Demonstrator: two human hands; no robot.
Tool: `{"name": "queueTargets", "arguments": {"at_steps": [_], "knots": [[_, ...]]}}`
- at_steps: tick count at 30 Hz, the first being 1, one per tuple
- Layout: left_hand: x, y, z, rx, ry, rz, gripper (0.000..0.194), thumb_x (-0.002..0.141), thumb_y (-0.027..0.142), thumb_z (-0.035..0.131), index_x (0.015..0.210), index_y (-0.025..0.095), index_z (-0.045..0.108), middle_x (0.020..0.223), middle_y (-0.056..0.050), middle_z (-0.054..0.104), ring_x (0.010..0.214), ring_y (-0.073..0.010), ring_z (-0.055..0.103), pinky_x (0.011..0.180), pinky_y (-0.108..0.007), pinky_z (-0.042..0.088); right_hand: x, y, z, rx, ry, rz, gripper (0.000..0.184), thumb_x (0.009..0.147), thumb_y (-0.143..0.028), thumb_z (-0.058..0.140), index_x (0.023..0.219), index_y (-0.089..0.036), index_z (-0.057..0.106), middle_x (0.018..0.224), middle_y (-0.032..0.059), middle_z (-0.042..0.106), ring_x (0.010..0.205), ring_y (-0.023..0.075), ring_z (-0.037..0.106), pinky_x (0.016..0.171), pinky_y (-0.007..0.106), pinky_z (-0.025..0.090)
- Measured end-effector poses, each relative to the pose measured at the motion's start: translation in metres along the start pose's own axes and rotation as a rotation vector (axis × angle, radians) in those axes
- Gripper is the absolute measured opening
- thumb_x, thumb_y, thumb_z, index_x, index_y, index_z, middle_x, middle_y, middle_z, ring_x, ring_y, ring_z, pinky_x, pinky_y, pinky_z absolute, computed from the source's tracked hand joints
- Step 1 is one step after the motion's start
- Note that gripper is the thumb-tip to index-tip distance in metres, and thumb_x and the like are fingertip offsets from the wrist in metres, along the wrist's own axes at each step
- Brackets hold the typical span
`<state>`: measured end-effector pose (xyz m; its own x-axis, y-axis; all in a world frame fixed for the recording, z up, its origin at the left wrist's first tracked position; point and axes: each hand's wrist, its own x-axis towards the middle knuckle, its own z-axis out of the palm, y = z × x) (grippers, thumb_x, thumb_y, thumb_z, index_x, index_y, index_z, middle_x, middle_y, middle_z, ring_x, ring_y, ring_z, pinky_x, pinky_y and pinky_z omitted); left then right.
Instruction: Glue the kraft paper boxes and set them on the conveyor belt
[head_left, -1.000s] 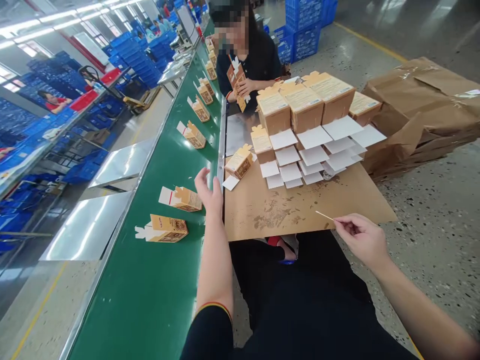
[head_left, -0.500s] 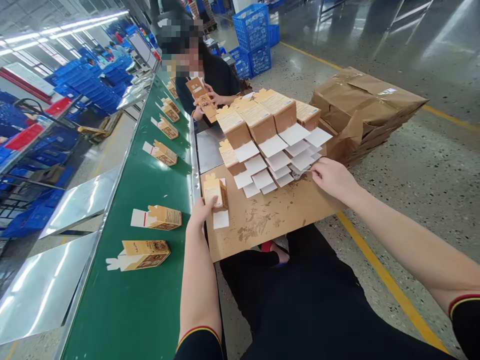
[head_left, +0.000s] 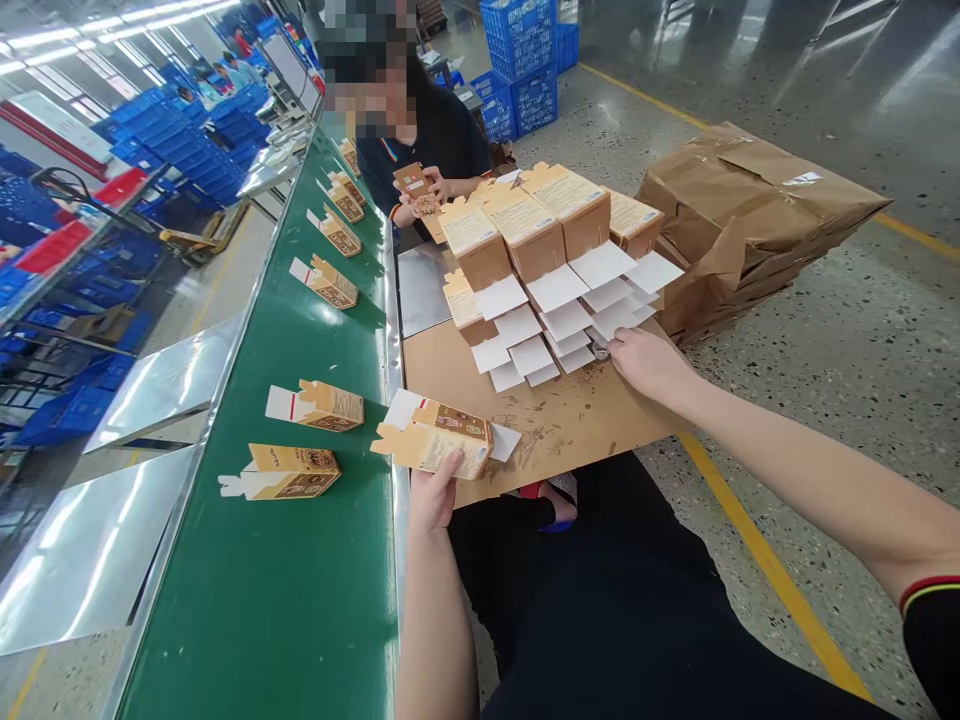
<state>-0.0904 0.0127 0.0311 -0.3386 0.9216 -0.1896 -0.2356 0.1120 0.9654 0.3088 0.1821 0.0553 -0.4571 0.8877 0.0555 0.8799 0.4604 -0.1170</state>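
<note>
My left hand [head_left: 433,496] grips a small printed carton [head_left: 459,445] above the near left corner of the brown board [head_left: 540,425]. The carton lies on its side, its tabbed end toward the green belt and a white flap sticking out at the other end. My right hand [head_left: 649,362] is closed at the lower right of a stack of cartons [head_left: 536,245], by a small clear, shiny item [head_left: 600,350]. What its fingers pinch is too small to make out. White flaps hang out from the stacked cartons toward me.
Several cartons stand spaced along the green belt [head_left: 300,590] on my left. Across the board a co-worker [head_left: 442,130] holds a flattened carton [head_left: 414,182]. Large brown-paper-wrapped bundles [head_left: 757,200] lie at right; blue crates [head_left: 521,50] stand behind.
My left hand has lifted the carton off the board and turned it onto its side, moving it nearer to me. My right hand stays by the stack, its fingers closer to the clear item.
</note>
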Motion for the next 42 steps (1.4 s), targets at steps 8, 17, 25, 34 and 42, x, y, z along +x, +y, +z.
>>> {"name": "queueTargets", "arguments": {"at_steps": [8,17,25,34,42], "knots": [[0.015,-0.008,0.046,0.115,0.09,0.114,0.092,0.065,0.054,0.113,0.14,0.021,0.072,0.144,-0.02,0.08,0.149,-0.0423,0.072,0.129,-0.059,0.057,-0.06,-0.041,-0.01,0.426,0.436,0.057,0.02,0.108,-0.02,0.062,0.098,-0.022,0.079,0.091,0.0101,0.076,0.081,0.024,0.07,0.074,0.038,0.06],[0.023,-0.013,0.058,0.155,0.131,0.099,0.094,0.065,0.046,0.114,0.137,0.024,0.057,0.145,-0.019,0.076,0.139,-0.035,0.077,0.123,-0.054,0.061,-0.056,-0.152,0.077,0.705,0.291,0.018,0.023,0.101,-0.012,0.061,0.084,-0.024,0.071,0.085,0.0062,0.071,0.077,0.0213,0.066,0.077,0.034,0.057],[0.023,-0.015,0.059,0.197,0.115,0.112,0.093,0.069,0.047,0.112,0.139,0.026,0.054,0.137,-0.014,0.077,0.134,-0.0311,0.078,0.12,-0.05,0.062,-0.06,-0.164,0.089,0.642,0.197,-0.104,0.024,0.105,-0.013,0.058,0.086,-0.023,0.068,0.088,0.007,0.068,0.084,0.023,0.065,0.082,0.035,0.056],[0.008,-0.025,0.07,0.442,0.158,0.203,0.095,0.069,0.044,0.109,0.142,0.024,0.051,0.148,-0.018,0.07,0.154,-0.0377,0.065,0.131,-0.052,0.052,-0.093,-0.149,0.065,0.782,0.309,0.047,0.021,0.103,-0.017,0.062,0.087,-0.025,0.073,0.083,0.0037,0.07,0.07,0.0183,0.063,0.073,0.032,0.057],[0.0,-0.031,0.077,0.558,0.133,0.269,0.091,0.077,0.043,0.105,0.149,0.025,0.052,0.153,-0.018,0.066,0.155,-0.0385,0.063,0.135,-0.054,0.046,-0.122,-0.132,0.041,0.813,0.378,0.217,0.021,0.1,-0.024,0.064,0.081,-0.027,0.075,0.074,0.0031,0.069,0.063,0.0185,0.06,0.064,0.033,0.056]]}}
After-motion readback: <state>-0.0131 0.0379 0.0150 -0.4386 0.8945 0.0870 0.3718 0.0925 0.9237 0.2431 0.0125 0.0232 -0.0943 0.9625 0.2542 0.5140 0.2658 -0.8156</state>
